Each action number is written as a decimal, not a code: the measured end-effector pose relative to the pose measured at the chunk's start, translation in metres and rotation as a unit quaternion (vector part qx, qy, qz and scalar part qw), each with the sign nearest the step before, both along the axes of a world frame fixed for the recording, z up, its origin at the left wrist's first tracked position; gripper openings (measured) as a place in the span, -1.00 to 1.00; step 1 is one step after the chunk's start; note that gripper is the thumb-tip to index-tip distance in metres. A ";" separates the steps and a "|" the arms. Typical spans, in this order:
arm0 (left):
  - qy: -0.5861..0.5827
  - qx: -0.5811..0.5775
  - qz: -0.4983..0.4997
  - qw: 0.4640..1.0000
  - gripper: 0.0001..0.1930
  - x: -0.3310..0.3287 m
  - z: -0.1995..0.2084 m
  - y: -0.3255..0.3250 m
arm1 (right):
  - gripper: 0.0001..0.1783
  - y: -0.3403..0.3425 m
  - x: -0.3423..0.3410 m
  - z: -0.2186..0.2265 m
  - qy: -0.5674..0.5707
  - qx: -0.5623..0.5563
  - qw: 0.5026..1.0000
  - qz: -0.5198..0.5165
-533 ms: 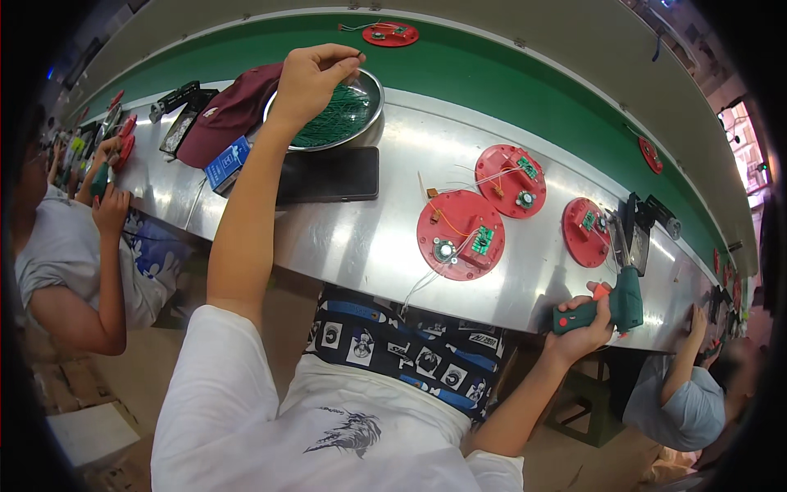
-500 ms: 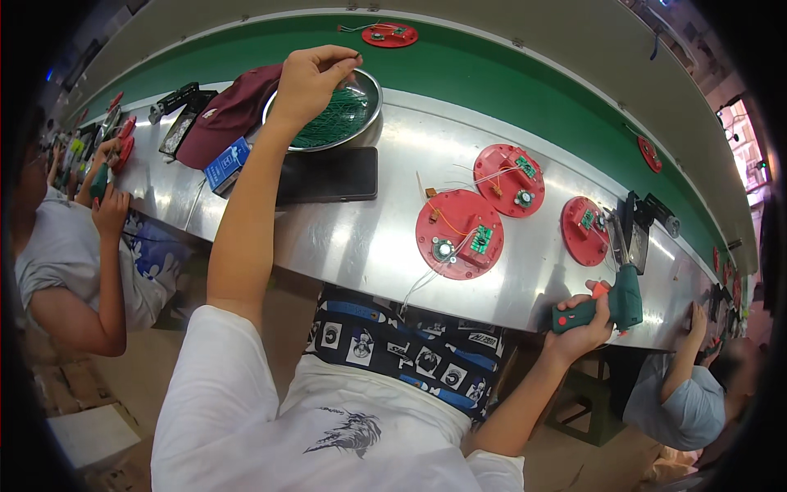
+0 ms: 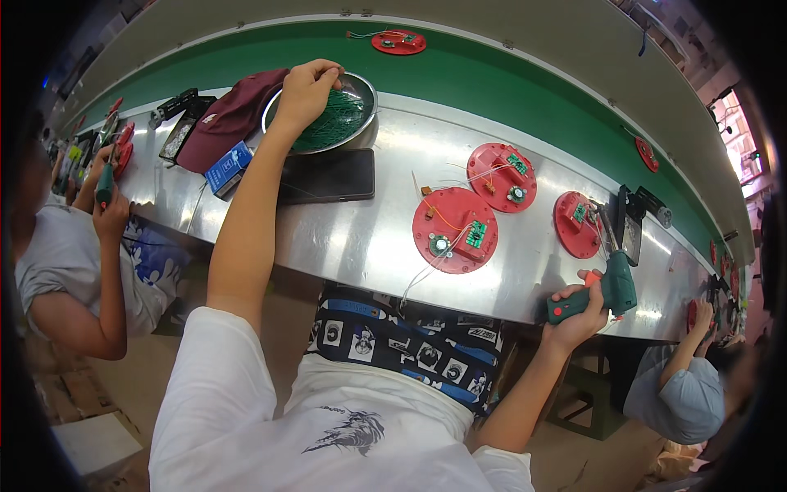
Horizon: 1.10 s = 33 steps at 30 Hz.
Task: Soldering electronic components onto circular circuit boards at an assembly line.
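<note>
My left hand (image 3: 305, 97) is over the metal bowl (image 3: 375, 119) at the far left, its thumb and fingers pinched together. I cannot make out what is between the fingertips. In the bowl lies a heap of thin green strands (image 3: 334, 123). My right hand (image 3: 580, 321) is wrapped round the handle of a green electric screwdriver (image 3: 619, 289) with an orange trigger, by the near edge of the table. Its long shaft points away from me, beside a red disc (image 3: 576, 234) with a small circuit board. Two more red discs with boards and wires, one nearer (image 3: 443, 211) and one farther (image 3: 484, 168), lie between my hands.
A black phone (image 3: 340, 176) lies in front of the bowl. Left of it are a maroon cap (image 3: 225, 123) and a blue box (image 3: 227, 170). A black tray (image 3: 630, 230) stands at right. People work on both sides, at far left and far right.
My left hand has come down a little and toward me, closer to the bowl. The right hand keeps its hold on the screwdriver. The whole view has shifted slightly.
</note>
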<state>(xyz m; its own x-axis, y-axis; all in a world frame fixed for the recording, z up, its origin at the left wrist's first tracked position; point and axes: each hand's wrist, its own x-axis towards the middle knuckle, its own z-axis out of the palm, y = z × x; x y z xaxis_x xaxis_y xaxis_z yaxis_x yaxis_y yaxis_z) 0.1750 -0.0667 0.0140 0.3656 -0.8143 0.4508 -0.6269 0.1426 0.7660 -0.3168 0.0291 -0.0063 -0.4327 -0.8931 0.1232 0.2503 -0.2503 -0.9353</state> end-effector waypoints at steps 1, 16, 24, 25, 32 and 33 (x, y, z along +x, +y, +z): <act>0.025 0.006 -0.007 1.000 -0.79 0.000 -0.001 0.000 | -0.68 0.000 0.001 0.001 0.001 0.000 1.000 -0.001; -0.061 -0.043 -0.005 0.997 -0.79 0.010 -0.010 -0.001 | -0.71 0.002 0.004 0.006 -0.003 -0.005 1.000 0.019; -0.016 -0.123 -0.116 0.986 -0.83 -0.036 0.014 0.006 | -0.66 -0.001 0.004 0.001 0.010 -0.012 1.000 0.014; 0.002 -0.122 -0.136 0.983 -0.84 -0.052 0.021 0.012 | -0.66 0.000 0.003 0.001 0.013 -0.021 0.999 0.025; -0.134 -0.006 -0.386 0.913 -0.85 -0.190 0.043 0.090 | -0.63 0.012 -0.004 0.004 0.035 -0.053 0.993 0.101; -0.178 -0.060 -0.391 0.901 -0.86 -0.199 0.026 0.094 | -0.63 0.010 -0.005 0.003 0.054 -0.047 0.988 0.134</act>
<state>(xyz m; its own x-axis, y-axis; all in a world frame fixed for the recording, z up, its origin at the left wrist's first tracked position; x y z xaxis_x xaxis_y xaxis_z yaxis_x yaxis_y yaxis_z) -0.0244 0.0269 0.0404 -0.4842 -0.6976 0.5282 -0.5010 0.7159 0.4863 -0.3220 0.0389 -0.0034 -0.1615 -0.9564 0.2433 0.2187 -0.2751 -0.9362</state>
